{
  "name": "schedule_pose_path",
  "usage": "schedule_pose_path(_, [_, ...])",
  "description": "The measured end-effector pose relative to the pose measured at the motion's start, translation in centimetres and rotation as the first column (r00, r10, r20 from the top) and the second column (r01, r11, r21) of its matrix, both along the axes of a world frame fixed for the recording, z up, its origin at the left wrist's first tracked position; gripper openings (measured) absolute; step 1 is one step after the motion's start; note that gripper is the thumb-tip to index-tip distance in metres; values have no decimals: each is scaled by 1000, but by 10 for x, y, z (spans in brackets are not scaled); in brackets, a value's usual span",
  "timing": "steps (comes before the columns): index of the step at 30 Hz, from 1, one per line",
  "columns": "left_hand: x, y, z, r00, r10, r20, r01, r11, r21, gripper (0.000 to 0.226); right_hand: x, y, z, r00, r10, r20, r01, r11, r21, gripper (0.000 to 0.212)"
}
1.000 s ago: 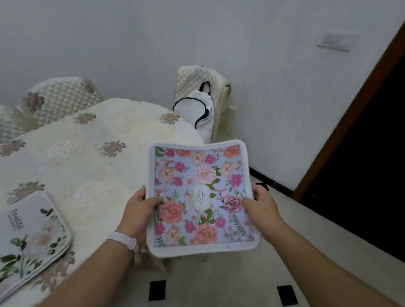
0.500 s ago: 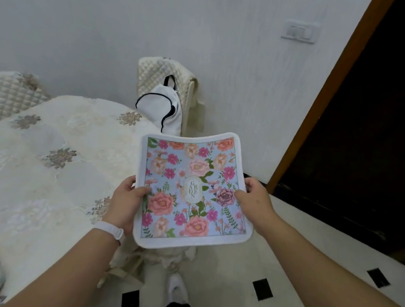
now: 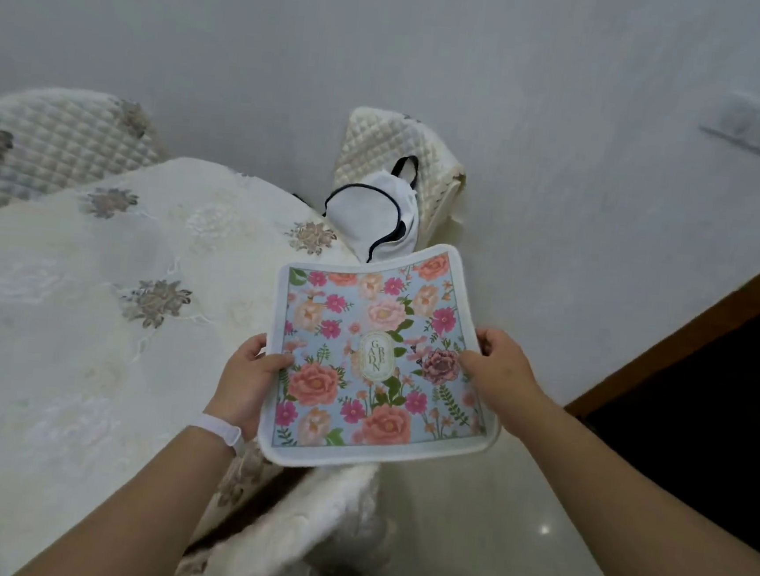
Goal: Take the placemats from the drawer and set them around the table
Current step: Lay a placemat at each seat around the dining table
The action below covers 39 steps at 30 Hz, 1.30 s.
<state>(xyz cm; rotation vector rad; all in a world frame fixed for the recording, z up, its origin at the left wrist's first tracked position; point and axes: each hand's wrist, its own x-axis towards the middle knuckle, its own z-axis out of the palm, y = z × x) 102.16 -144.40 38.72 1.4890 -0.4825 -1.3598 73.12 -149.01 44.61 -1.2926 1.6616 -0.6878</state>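
Left hand (image 3: pixel 248 379): grips the left edge of the placemat (image 3: pixel 381 361), thumb on the print and fingers beneath; white wristband (image 3: pixel 218 430) on the wrist.
Right hand (image 3: pixel 500 367): grips the opposite, right edge the same way, thumb on top and fingers curled under.
Placemat: floral print on a blue ground with a white border, face up and carried in the air between both hands; its far corners curl slightly upward.
Outline: close to square; the longer side, if there is one, appears to run away from the person.
Position: just off the table's near right edge, above a fluffy-covered chair (image 3: pixel 301 533) pushed in there; not resting on the cloth.
Governing relation: the table (image 3: pixel 68 306) lies to the left of the mat. The left hand is nearer, at the table's edge, so laying the mat probably calls for a shift leftward and down.
Table: cream embroidered cloth with brown flower motifs.
Far end: quilted chair (image 3: pixel 399 151) with a white bag (image 3: pixel 375 218) hung on it.
Left far side: second quilted chair (image 3: pixel 60 136).
Right: dark doorway (image 3: pixel 701 430).
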Motion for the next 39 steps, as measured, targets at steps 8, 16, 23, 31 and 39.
schedule_pose_path(8, [56,3,-24,977,203,72,-204,979,19,24,74,-65,-12,960,270,-70,-268,963,35,15])
schedule_pose_path(16, [88,26,-57,884,427,191,-454,882,126,14,148,-107,-71,831,546,-112,-545,838,41,12])
schedule_pose_path(23, [94,27,-66,783,543,304,-609,769,192,17,188,-144,-115,737,676,-3,-671,731,126,10])
schedule_pose_path(31, [103,26,-92,728,548,413,-665,711,229,14,209,-159,-157,656,755,28,-742,637,211,13])
schedule_pose_path(39, [111,33,-111,756,525,390,-637,728,254,15,207,-158,-175,618,783,-76,-764,620,178,13])
